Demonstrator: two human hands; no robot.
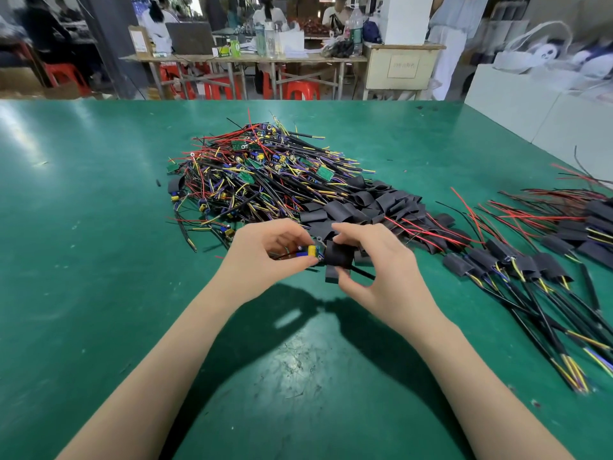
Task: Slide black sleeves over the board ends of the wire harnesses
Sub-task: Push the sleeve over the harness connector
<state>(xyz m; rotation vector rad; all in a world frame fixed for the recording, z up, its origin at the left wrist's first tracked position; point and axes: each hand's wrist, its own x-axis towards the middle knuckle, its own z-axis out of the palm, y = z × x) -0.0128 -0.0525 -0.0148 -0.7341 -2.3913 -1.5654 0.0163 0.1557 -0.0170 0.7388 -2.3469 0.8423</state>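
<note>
Hundreds of loose wire harnesses (265,174) lie heaped mid-worktop on a green worktop (83,210), with sleeved harnesses (530,270) fanned along its right edge and spare sleeves (365,204) piled between. Toward the near edge, a worker's left hand (265,257) pinches a small board end (310,252), while the right hand (371,260) grips a black sleeve (338,255) touching it.

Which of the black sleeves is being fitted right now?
The black tubular sleeve pinched in the right hand, its mouth against the small circuit board held by the left hand. The other loose sleeves lie heaped behind, untouched.
</note>
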